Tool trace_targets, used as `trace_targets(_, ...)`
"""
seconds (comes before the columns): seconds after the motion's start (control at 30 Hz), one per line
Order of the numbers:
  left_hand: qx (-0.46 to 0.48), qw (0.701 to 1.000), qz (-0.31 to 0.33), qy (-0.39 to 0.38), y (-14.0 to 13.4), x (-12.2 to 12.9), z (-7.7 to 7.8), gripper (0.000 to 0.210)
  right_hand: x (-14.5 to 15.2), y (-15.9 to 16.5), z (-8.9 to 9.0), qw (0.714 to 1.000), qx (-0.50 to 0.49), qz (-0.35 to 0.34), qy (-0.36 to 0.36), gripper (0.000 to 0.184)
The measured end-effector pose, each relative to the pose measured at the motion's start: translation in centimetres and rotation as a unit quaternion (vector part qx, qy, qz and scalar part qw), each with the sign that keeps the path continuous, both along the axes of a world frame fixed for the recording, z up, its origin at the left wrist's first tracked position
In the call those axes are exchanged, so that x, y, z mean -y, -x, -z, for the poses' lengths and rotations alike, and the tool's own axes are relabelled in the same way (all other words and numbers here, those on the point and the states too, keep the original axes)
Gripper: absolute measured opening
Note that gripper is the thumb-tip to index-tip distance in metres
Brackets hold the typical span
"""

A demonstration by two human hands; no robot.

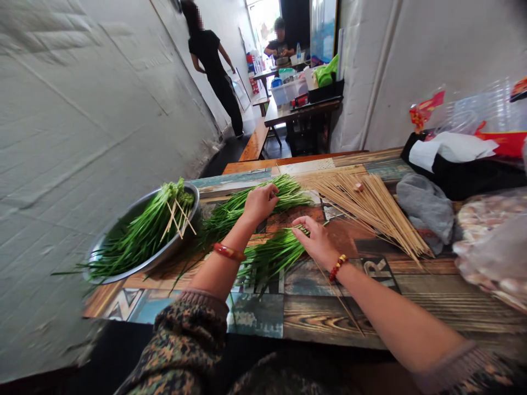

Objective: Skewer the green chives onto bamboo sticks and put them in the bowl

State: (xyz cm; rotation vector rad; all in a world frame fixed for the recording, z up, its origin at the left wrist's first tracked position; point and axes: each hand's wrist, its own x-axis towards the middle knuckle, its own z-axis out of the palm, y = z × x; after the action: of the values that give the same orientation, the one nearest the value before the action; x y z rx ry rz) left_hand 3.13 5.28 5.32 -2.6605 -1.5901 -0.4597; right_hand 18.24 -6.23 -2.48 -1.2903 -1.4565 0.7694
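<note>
My left hand (260,204), fingers curled together, is at the back pile of garlic chives (230,211); what its fingertips pinch, if anything, is hidden. Nearer to me, my right hand (317,241) has thumb and fingers around the pale ends of a smaller bunch of garlic chives (272,252) lying on the table. A thin bamboo skewer (343,304) slants on the tabletop below that hand. To the right of both hands, many loose bamboo skewers (379,214) lie fanned out, with a small pinkish piece (359,187) on top.
At left, a metal bowl (144,271) holds chives threaded on skewers (175,216). A grey plastic bag (426,208) and a bag of pale garlic-like pieces (494,241) sit at right on the patterned table (329,323). Two people are farther back, one standing (214,66), one seated (280,46).
</note>
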Motion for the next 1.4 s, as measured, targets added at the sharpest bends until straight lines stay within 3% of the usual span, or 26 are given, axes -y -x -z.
trace_targets(0.17,-0.033,0.999,0.028,0.019,0.0,0.6,0.5,0.035,0.1,0.0,-0.1,1.0,-0.004,-0.002,0.004,0.018)
trace_targets(0.4,-0.063,0.996,-0.013,-0.066,0.3,1.3,-0.3,0.017,0.0,-0.1,0.1,1.0,-0.01,-0.008,-0.001,0.019)
trace_targets(0.6,-0.078,0.988,0.046,-0.122,0.2,2.2,-1.0,0.02,0.0,0.0,-0.1,1.0,-0.001,-0.004,0.005,0.018)
trace_targets(0.87,0.02,0.994,-0.044,-0.102,0.7,1.7,-0.2,0.022,0.1,-0.1,-0.2,1.0,-0.003,-0.008,0.0,0.018)
trace_targets(0.97,0.06,0.997,0.008,-0.047,0.7,1.4,0.3,0.021,0.1,-0.1,-0.2,1.0,0.0,-0.008,0.003,0.018)
trace_targets(1.07,0.031,0.996,0.081,0.005,0.6,1.2,1.0,0.02,0.1,-0.1,-0.1,1.0,-0.002,-0.007,0.002,0.018)
trace_targets(1.27,-0.086,0.995,-0.006,-0.045,0.7,1.1,1.9,0.02,0.0,-0.1,0.0,1.0,0.008,-0.006,-0.001,0.019)
trace_targets(1.4,-0.054,0.996,-0.01,-0.066,1.0,1.1,1.8,0.017,0.0,-0.1,0.1,1.0,0.005,-0.004,-0.004,0.019)
